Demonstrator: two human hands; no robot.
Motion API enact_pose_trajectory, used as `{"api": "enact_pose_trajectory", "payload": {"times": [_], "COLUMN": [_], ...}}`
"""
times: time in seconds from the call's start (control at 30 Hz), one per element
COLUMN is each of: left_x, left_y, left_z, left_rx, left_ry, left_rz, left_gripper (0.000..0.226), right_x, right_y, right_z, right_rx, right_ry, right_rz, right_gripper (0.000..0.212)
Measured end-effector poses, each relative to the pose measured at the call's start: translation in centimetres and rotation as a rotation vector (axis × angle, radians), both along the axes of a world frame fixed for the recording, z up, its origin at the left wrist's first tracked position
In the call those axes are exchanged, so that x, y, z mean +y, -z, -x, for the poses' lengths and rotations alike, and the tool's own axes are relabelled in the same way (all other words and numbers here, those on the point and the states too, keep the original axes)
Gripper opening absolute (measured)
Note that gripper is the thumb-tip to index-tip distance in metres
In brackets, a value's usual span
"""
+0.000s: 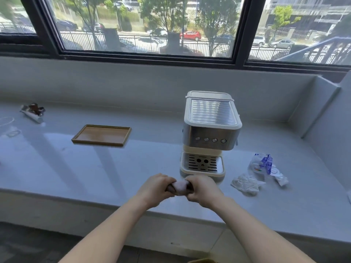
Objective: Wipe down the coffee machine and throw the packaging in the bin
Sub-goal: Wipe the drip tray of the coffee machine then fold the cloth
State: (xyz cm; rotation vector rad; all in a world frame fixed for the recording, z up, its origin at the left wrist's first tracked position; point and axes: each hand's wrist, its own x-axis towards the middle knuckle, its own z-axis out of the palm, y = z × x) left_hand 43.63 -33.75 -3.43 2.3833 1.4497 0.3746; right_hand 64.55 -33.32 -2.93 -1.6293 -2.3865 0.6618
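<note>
A cream and steel coffee machine (209, 133) stands on the pale counter (114, 168), its drip tray facing me. Just in front of it, my left hand (154, 188) and my right hand (203, 189) both grip a small bunched cloth (180, 186), pale with a brown edge, held between them above the counter. To the right of the machine lie crumpled clear and blue plastic packaging (265, 165) and a crumpled white wrapper (246, 184). Another piece of packaging (33, 112), white with dark brown print, lies at the far left.
A shallow wooden tray (101, 135) sits left of the machine. The counter runs under a wide window (148, 25) and ends at a raised wall (322, 114) on the right. A clear plastic item (11, 130) lies at the left edge.
</note>
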Motion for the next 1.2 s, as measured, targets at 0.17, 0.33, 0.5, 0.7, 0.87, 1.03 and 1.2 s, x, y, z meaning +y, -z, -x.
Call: {"api": "enact_pose_trajectory", "payload": {"times": [0.17, 0.33, 0.5, 0.7, 0.87, 1.03, 1.2], "left_x": [-0.6, 0.2, 1.8, 4.1, 5.3, 6.3, 7.1], "left_y": [-1.6, -2.5, -2.8, -2.0, -0.7, 1.0, 2.6], "left_z": [4.6, 9.9, 15.8, 22.5, 26.5, 29.2, 30.3], "left_rx": [-0.016, -0.013, -0.035, -0.015, -0.017, -0.028, -0.028], "left_ry": [-0.095, -0.14, -0.191, -0.212, -0.217, -0.244, -0.258], "left_rz": [-0.028, -0.036, -0.041, -0.02, -0.018, -0.001, 0.029], "left_gripper": [0.013, 0.008, 0.018, 0.018, 0.023, 0.012, 0.01], "right_x": [1.0, 2.7, 5.2, 7.9, 9.1, 10.2, 10.9], "right_y": [-1.6, -2.3, -2.7, -1.7, -0.5, 0.8, 2.4], "right_z": [4.9, 10.4, 16.8, 23.4, 27.8, 30.8, 32.5], "right_rx": [0.01, -0.004, 0.012, 0.025, 0.039, 0.029, -0.003], "right_ry": [-0.074, -0.109, -0.12, -0.137, -0.119, -0.12, -0.115], "right_rz": [-0.064, -0.101, -0.111, -0.105, -0.082, -0.078, -0.054], "right_gripper": [0.016, 0.015, 0.017, 0.026, 0.023, 0.026, 0.031]}}
